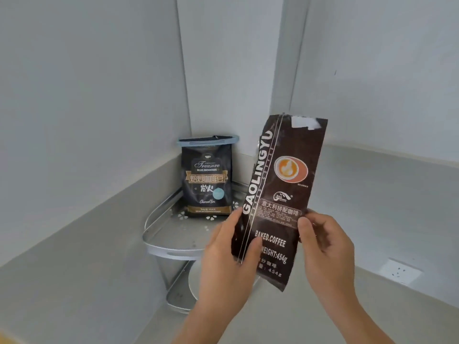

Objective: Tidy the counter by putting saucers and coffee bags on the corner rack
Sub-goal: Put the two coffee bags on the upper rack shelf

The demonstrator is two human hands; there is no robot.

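I hold a tall dark-brown coffee bag (278,194) marked "GAOLINGYU" upright in front of the corner rack (164,244), tilted slightly right. My left hand (228,259) grips its lower left edge and my right hand (325,249) grips its right edge. A second black coffee bag (207,181) with a blue clip on top stands upright at the back of the rack's upper shelf. On the lower shelf a white saucer (195,281) shows partly behind my left hand.
The metal two-tier rack sits in the corner where grey walls meet. A grey ledge (385,184) runs along the right wall, with a white power socket (400,271) below it. The upper shelf has bare room in front of the standing bag.
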